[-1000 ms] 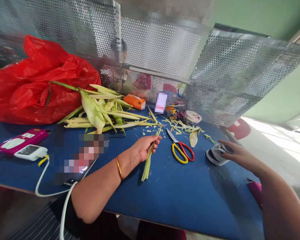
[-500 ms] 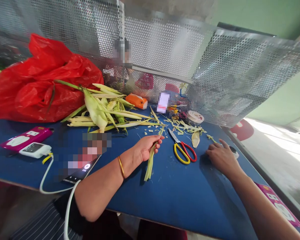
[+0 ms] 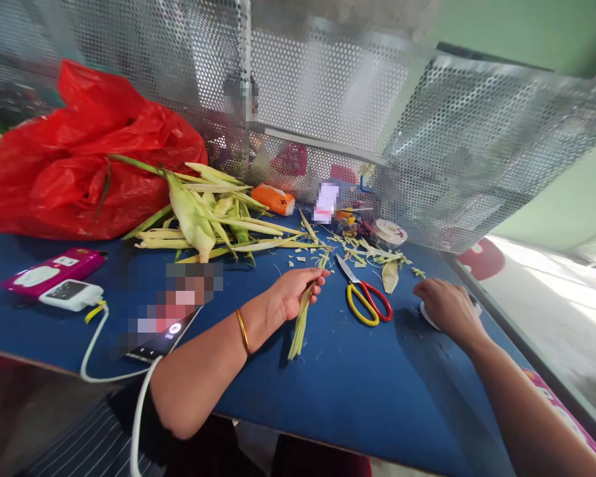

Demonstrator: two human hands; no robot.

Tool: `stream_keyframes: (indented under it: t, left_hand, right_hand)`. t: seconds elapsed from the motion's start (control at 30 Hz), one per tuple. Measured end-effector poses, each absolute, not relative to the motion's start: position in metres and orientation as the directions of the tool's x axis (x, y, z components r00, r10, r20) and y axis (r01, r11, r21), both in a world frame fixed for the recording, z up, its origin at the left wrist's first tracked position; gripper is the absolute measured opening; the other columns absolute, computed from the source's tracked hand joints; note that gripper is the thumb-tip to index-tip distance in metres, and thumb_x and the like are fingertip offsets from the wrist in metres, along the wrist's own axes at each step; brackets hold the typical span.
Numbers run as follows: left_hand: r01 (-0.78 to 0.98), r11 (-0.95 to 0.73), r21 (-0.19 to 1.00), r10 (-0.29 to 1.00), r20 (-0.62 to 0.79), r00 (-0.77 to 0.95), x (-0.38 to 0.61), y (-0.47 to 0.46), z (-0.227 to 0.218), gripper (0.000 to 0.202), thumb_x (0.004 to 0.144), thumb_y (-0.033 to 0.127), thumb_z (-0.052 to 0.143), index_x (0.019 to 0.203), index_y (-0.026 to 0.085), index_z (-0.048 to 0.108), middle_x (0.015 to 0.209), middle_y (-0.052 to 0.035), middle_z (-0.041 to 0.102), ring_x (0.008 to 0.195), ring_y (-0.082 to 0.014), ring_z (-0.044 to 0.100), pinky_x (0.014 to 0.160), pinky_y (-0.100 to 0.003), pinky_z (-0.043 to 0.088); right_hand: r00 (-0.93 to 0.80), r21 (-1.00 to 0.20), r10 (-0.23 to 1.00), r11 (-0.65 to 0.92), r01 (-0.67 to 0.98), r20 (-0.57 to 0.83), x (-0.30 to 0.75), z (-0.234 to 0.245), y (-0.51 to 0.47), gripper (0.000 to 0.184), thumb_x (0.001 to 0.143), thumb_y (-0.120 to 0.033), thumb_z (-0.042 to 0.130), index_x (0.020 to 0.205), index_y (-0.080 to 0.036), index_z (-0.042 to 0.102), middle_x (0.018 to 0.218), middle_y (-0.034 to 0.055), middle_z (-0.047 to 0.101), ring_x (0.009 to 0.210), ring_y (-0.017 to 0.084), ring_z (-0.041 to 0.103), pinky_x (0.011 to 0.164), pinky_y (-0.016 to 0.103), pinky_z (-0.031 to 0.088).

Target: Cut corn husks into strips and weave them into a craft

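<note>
My left hand (image 3: 302, 291) is closed round a bundle of pale green corn husk strips (image 3: 300, 328), whose lower ends hang toward me. Just right of it lie scissors (image 3: 362, 295) with one yellow and one red handle, blades pointing away. Farther right, my right hand (image 3: 444, 308) curls over a white-edged round thing (image 3: 427, 319) on the table. The hand covers most of it, so its kind is hidden. Cut husk scraps (image 3: 365, 252) and one broader husk piece (image 3: 390, 276) lie beyond the scissors.
On the blue table (image 3: 318, 404) are a heap of corn husks (image 3: 193, 215), a red plastic bag (image 3: 104, 172), an orange tissue pack (image 3: 272, 199), a white spool (image 3: 389, 233) and phones, one (image 3: 171, 331) with a white cable (image 3: 85, 354). A perforated metal screen (image 3: 322, 93) stands behind.
My right hand has moved slightly right and come over the white-edged round thing, its fingers more curled. My left hand keeps its hold on the husk strips, almost unmoved.
</note>
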State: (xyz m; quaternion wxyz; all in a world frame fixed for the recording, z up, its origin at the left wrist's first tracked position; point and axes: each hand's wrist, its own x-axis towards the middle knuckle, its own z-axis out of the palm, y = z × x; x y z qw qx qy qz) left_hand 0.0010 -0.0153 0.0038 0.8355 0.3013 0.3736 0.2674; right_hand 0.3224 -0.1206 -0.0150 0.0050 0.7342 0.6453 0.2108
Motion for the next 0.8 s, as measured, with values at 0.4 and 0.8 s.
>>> stream_keyframes:
  t: [0.4, 0.8]
  left_hand:
    - [-0.223, 0.676, 0.702, 0.672, -0.463, 0.579, 0.001, -0.016, 0.005, 0.017, 0.094, 0.014, 0.049, 0.083, 0.01, 0.062, 0.06, 0.0034, 0.05, 0.042, -0.003, 0.043, 0.039, -0.015, 0.03]
    - [-0.223, 0.674, 0.704, 0.666, -0.448, 0.596, 0.001, -0.013, -0.001, 0.017, 0.094, 0.015, 0.05, 0.083, 0.011, 0.062, 0.061, 0.0038, 0.05, 0.043, -0.0029, 0.043, 0.04, -0.015, 0.031]
  right_hand:
    - [-0.095, 0.625, 0.995, 0.062, 0.778, 0.021, 0.305, -0.017, -0.129, 0.023, 0.082, -0.007, 0.055, 0.07, -0.016, 0.072, 0.079, 0.013, 0.069, 0.084, 0.029, 0.062, 0.083, 0.043, 0.033]
    - [0.521, -0.281, 0.807, -0.45, 0.847, 0.277, 0.316, 0.007, -0.121, 0.015, 0.087, -0.024, 0.046, 0.078, -0.022, 0.058, 0.071, 0.0064, 0.072, 0.07, 0.024, 0.065, 0.066, 0.034, 0.041]
